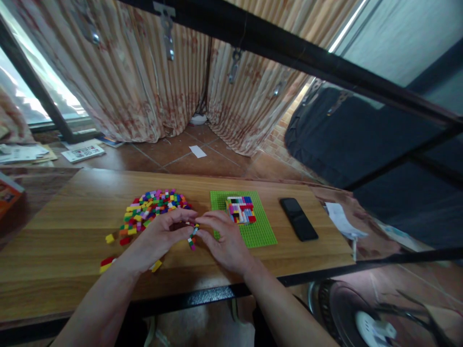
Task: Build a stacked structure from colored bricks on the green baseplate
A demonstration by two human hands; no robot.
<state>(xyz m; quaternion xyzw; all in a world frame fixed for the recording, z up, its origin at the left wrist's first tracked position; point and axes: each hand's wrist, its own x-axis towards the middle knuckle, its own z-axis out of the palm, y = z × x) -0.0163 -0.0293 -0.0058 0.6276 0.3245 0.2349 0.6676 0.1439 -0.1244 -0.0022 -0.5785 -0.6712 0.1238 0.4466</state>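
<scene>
Between my two hands is a small cluster of joined toy bricks (192, 241), in green, white, pink and other colours. My left hand (164, 236) pinches it from the left with thumb and fingers. From the other side, the thumb and fingertips of my right hand (224, 241) close on it too. Part of the cluster is hidden behind the fingers. Behind my left hand lies a pile of loose multicoloured bricks (152, 207). Just beyond my right hand, a block of stacked bricks (241, 210) stands on a green baseplate (265, 233).
A black phone (298, 219) lies right of the baseplate on the wooden table (202, 277). Stray bricks, among them a yellow one (109, 238), lie near my left forearm. Striped curtains (144, 86) hang beyond the table, and a black metal bar (282, 50) crosses above.
</scene>
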